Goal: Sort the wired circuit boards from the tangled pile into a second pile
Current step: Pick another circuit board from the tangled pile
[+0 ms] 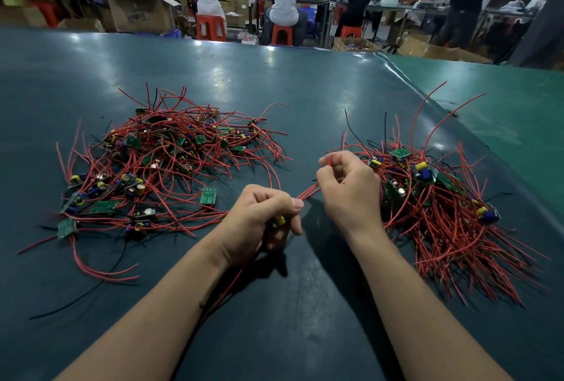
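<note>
The left hand (pixel 259 215) curls around a small green circuit board with a yellow capacitor (pixel 279 219) (mostly hidden in the fist). The right hand (pixel 348 188) pinches its thin red wires (pixel 308 192), between the tangled pile (pixel 158 166) and the second pile (pixel 439 206) on the dark green table (pixel 274 90).

Two bare forearms, no sleeves; hands: left (pixel 262 212), right (pixel 348 194), ungloved, short nails.
</note>
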Available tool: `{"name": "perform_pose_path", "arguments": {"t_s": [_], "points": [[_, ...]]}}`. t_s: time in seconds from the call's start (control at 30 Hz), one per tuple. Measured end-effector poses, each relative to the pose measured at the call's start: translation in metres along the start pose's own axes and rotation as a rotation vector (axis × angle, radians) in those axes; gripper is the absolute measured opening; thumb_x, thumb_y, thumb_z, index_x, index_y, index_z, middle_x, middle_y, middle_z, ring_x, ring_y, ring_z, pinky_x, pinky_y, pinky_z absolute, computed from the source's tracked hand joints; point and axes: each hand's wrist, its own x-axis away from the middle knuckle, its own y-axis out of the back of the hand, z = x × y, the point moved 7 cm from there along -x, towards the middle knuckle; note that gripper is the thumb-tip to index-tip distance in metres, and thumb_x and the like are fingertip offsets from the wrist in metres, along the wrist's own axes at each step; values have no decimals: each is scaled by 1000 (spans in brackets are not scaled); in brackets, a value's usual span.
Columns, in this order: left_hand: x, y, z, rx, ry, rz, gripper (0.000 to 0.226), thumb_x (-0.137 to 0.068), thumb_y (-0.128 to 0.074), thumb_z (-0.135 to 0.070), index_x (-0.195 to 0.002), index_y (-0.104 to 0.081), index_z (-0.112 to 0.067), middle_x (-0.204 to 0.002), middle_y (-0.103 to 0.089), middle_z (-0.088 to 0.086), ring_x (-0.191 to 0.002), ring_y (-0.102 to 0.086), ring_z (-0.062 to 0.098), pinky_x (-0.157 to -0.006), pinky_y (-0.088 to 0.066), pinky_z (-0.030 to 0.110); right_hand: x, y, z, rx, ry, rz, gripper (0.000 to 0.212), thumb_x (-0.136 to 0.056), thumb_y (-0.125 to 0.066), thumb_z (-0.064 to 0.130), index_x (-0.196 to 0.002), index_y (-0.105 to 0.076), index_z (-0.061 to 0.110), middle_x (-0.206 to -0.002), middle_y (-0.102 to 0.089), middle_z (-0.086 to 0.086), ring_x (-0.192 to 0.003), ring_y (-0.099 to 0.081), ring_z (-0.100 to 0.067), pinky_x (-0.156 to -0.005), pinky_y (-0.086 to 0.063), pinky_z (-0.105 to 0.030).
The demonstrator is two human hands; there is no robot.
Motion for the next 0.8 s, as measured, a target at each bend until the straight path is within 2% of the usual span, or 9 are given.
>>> {"name": "perform_pose_path", "arguments": {"t_s": [0.1, 0.2, 0.27, 0.37, 0.4, 0.47, 0.53, 0.7, 0.8], "points": [[0, 0, 0, 17, 10, 7, 32, -77, -58, -19, -47, -61, -6, -34, -34, 2, -28, -28, 10, -38, -23, 10, -1, 1, 10, 56, 140, 3, 10, -88, -57, 3, -91, -65, 8, -63, -62, -4, -58, -56, -17, -62, -43, -32], [0, 2, 0, 56, 24, 1, 32, -77, -57, -20, -48, -62, -6, -35, -33, 2, -28, -27, 10, -38, -23, 11, 1, 0, 15, 94, 221, -7, 16, -91, -53, 1, -97, -65, 8, -62, -63, -8, -56, -56, -25, -61, -45, -38], [-2, 3, 1, 118, 37, -29, 30, -78, -59, -24, -53, -64, -7, -39, -35, 2, -29, -27, 11, -38, -23, 12, 0, 3, 11, 21, 162, -56, 18, -97, -50, 9, -105, -66, 11, -70, -70, -4, -57, -60, -20, -64, -50, -36], [-5, 5, -4, 163, -11, -98, 31, -88, -62, -31, -65, -69, -12, -49, -42, 2, -36, -33, 11, -40, -26, 17, -4, 7, -7, -145, -75, -115, 35, -103, -45, 34, -129, -56, 14, -74, -72, 0, -65, -66, -26, -74, -54, -43], [-6, 7, -7, 148, -45, -137, 33, -91, -56, -33, -69, -70, -14, -53, -44, 1, -40, -35, 12, -41, -28, 18, -3, 4, -12, -143, -123, -90, 38, -102, -44, 40, -127, -56, 14, -69, -72, 0, -66, -66, -24, -75, -53, -42], [-6, 14, -17, 84, -134, -225, 35, -98, -45, -29, -77, -69, -13, -59, -44, 1, -47, -36, 11, -43, -33, 21, 3, -9, -9, -25, -86, 26, 38, -101, -46, 43, -102, -67, 11, -64, -70, -6, -69, -66, -23, -72, -50, -36], [-2, 22, -38, -162, -311, -329, 33, -104, -40, -19, -85, -66, -13, -65, -46, 0, -54, -40, 10, -51, -37, 23, 14, -25, 0, 88, 10, 174, 48, -100, -49, 42, -81, -69, 3, -66, -69, -14, -72, -65, -33, -70, -50, -41], [2, -3, -116, -715, -738, -421, 23, -103, -45, -17, -107, -67, -14, -76, -57, -3, -69, -53, 10, -65, -42, 28, 22, -44, 6, 76, 39, 381, 48, -98, -52, 44, -70, -66, 7, -52, -64, -4, -55, -61, -24, -65, -52, -40], [-14, -52, -157, -960, -1062, -394, 24, -99, -53, -20, -111, -72, -12, -90, -67, 3, -84, -60, 24, -75, -47, 43, 22, -44, 2, 111, -7, 404, 41, -95, -55, 33, -60, -63, 12, -47, -63, 2, -53, -62, -17, -65, -53, -37]]}}
